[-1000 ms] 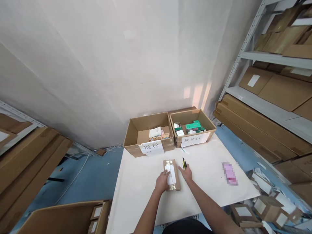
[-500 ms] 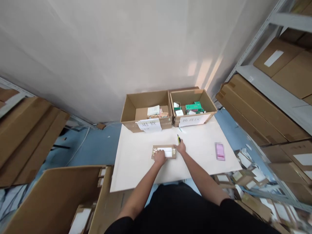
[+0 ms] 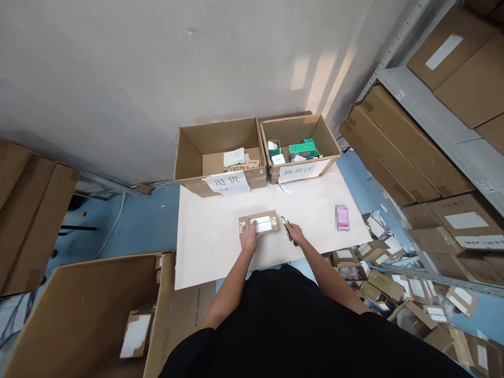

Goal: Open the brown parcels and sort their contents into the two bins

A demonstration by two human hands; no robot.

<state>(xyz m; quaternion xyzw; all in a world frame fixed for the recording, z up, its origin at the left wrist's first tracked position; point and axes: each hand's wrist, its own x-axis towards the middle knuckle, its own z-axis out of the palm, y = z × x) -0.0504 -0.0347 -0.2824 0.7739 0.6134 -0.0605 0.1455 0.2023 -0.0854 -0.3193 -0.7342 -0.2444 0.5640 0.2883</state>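
A small taped cardboard box with a white label on top lies on the white table. My left hand grips its near left part, fingers over the top and partly over the label. Just right of the box, my right hand is closed around a black and yellow utility knife. The knife's tip points up and left, toward the far side of the table, and stands apart from the box.
Two open cartons with handwritten paper signs, a left one and a right one, stand at the table's back with small goods inside. A pinkish blurred item lies right. A large open carton is at left; shelves and parcels at right.
My right hand has drawn back from the box's right end, and the knife is now tilted up and left beside it. My left hand stays on the box. The camera view has shifted.
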